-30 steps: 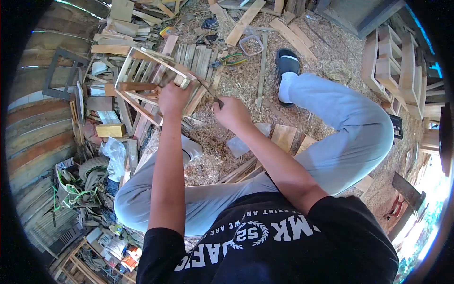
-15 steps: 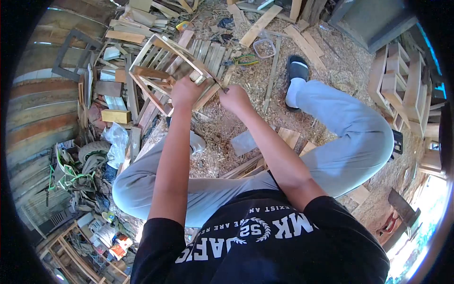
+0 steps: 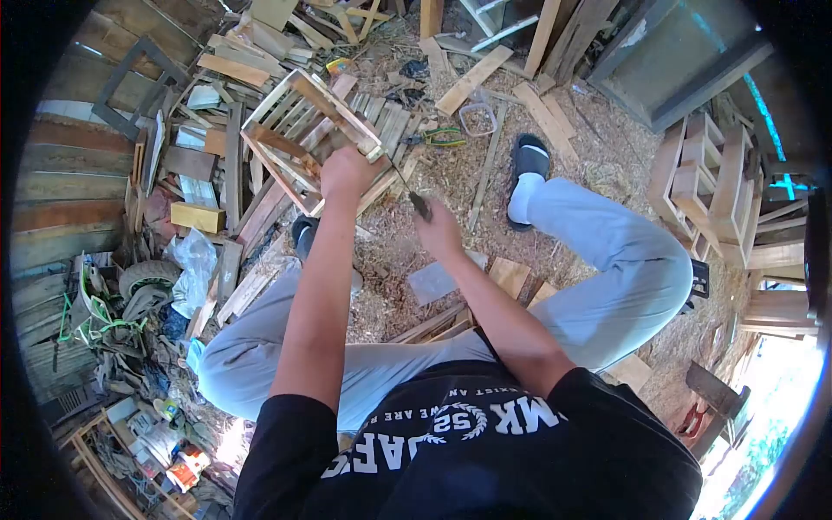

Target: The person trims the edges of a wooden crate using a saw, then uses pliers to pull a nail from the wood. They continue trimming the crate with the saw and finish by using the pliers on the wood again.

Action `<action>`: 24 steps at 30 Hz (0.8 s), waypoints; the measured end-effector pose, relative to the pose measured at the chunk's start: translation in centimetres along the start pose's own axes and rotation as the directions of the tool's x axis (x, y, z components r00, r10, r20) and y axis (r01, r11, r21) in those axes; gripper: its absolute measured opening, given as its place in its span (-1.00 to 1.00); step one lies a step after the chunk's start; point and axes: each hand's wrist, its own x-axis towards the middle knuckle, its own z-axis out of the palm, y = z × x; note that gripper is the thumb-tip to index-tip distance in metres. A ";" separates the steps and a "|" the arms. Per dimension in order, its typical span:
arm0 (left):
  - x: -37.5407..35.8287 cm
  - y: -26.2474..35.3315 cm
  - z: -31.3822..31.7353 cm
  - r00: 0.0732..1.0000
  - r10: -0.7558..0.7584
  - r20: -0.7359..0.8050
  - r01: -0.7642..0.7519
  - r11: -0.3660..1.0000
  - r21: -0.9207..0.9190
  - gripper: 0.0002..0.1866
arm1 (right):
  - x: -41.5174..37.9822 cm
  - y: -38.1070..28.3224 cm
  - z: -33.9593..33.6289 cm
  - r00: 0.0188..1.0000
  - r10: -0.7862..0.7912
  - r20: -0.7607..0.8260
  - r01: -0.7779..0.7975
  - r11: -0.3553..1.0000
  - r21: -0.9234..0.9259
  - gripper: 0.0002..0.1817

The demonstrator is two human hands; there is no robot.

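My left hand (image 3: 345,172) is closed on the near corner of a slatted wooden crate (image 3: 282,165), which is tilted on its side beyond my knees. In my right hand (image 3: 440,230) is a thin-shafted hand tool (image 3: 419,204) with a dark handle. Its narrow dark shaft points up and left, with the tip right at the crate's corner beside my left hand. I cannot tell the exact kind of tool.
Wood shavings cover the floor. Green-handled pliers (image 3: 444,137) and a clear plastic container (image 3: 478,120) lie beyond my hands. Loose boards (image 3: 472,80) are scattered at the back. Wooden frames (image 3: 715,182) stand on the right; a yellowish block (image 3: 198,217) rests left.
My right hand has drawn back towards my body, and more of the tool's shaft shows. My left hand keeps its hold on the crate, which is turned slightly.
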 end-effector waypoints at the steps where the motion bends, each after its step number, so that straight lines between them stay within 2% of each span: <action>1: -0.2 -0.2 0.4 1.000 0.009 -0.022 -0.009 1.000 -0.008 -0.09 | 0.8 -4.9 -2.4 0.996 0.086 0.010 -0.086 0.996 -0.030 -0.55; 2: -0.7 -0.2 0.3 1.000 0.008 -0.018 -0.008 1.000 -0.015 -0.09 | 1.7 -8.2 -4.3 0.987 0.134 0.094 -0.140 0.988 0.066 -0.50; 3: -1.4 0.0 -0.3 1.000 0.018 -0.008 -0.018 0.999 -0.031 -0.18 | 1.4 -9.7 -5.5 0.986 0.135 0.094 -0.141 0.988 0.057 -0.50; 4: -1.7 0.3 -0.9 0.999 0.030 -0.011 -0.030 0.998 -0.048 -0.27 | 1.4 -11.0 -6.4 0.999 0.003 -0.054 0.001 0.997 0.074 -0.50; 5: -1.9 0.4 -1.3 0.999 0.033 -0.026 -0.035 0.998 -0.054 -0.27 | 1.5 -12.0 -7.1 0.970 -0.133 -0.204 0.150 0.986 0.074 -0.50; 7: -2.0 0.2 -1.3 0.999 0.036 -0.011 -0.037 0.998 -0.045 -0.30 | -0.3 -11.7 -8.3 0.957 -0.135 -0.256 0.176 0.974 0.144 -0.49; 9: -2.1 -0.1 -1.0 1.000 0.024 -0.011 -0.024 0.998 -0.052 -0.22 | -2.2 -10.2 -10.0 0.966 -0.086 -0.245 0.119 0.986 0.121 -0.51; 10: -2.5 -0.3 -0.9 0.997 0.037 -0.062 -0.045 0.990 -0.137 -0.16 | -2.5 -8.9 -10.8 0.964 -0.095 -0.249 0.128 0.984 0.122 -0.51; 11: -2.8 -0.5 -0.8 0.992 0.047 -0.114 -0.071 0.974 -0.216 -0.09 | -2.7 -7.3 -11.5 0.984 -0.017 -0.176 0.048 0.984 0.170 -0.52; 12: -2.7 -0.9 -0.7 0.993 0.059 -0.098 -0.086 0.949 -0.305 0.02 | -2.8 -6.7 -11.9 0.993 0.056 -0.100 -0.034 0.976 0.214 -0.54; 13: -1.6 -1.8 0.5 0.992 0.065 -0.111 -0.095 0.950 -0.297 0.02 | -3.0 -7.5 -12.4 0.993 0.049 -0.108 -0.023 0.974 0.225 -0.54; 15: 2.2 -4.0 4.1 0.955 0.219 -0.199 -0.293 0.785 -0.545 0.00 | -3.7 -9.7 -13.7 0.984 0.146 -0.100 -0.114 0.955 0.274 -0.56; 16: 4.3 -4.5 4.5 0.954 0.279 -0.112 -0.267 0.613 -0.744 -0.11 | -3.7 -9.6 -13.7 0.984 0.143 -0.110 -0.107 0.952 0.287 -0.56; 17: 4.4 -3.6 2.8 0.950 0.290 -0.118 -0.281 0.619 -0.733 -0.11 | -3.4 -9.3 -13.6 0.986 0.080 -0.146 -0.034 0.955 0.296 -0.57; 18: 4.1 -2.4 0.4 0.992 0.114 0.059 0.010 0.392 -0.920 -0.20 | -3.1 -9.2 -13.7 0.983 0.018 -0.184 0.039 0.953 0.302 -0.58; 19: 4.4 -1.8 -0.6 0.958 -0.004 0.286 0.286 0.083 -0.955 -0.28 | -3.0 -9.4 -13.8 0.981 0.021 -0.193 0.041 0.948 0.314 -0.58; 20: 5.1 -0.8 -1.1 0.955 -0.147 0.258 0.285 0.207 -0.936 -0.47 | -3.0 -9.5 -13.9 0.981 0.025 -0.193 0.042 0.941 0.336 -0.58; 21: 4.6 -0.1 -1.0 0.955 -0.148 0.256 0.284 0.218 -0.934 -0.47 | -3.1 -9.6 -13.9 0.982 0.031 -0.188 0.039 0.934 0.356 -0.59; 22: 3.7 0.9 -0.5 0.914 -0.266 -0.307 0.018 0.780 -0.625 -0.50 | -3.3 -9.3 -13.8 0.981 0.038 -0.188 0.034 0.930 0.366 -0.59; 23: 3.1 1.5 -0.6 0.664 0.014 -0.747 0.016 0.999 0.033 -0.51 | -3.2 -9.1 -13.8 0.979 0.037 -0.199 0.038 0.933 0.358 -0.60; 24: 3.5 1.6 -2.0 0.746 0.183 -0.640 -0.163 0.982 0.091 -0.45 | -2.9 -8.9 -13.9 0.977 0.032 -0.211 0.044 0.936 0.348 -0.60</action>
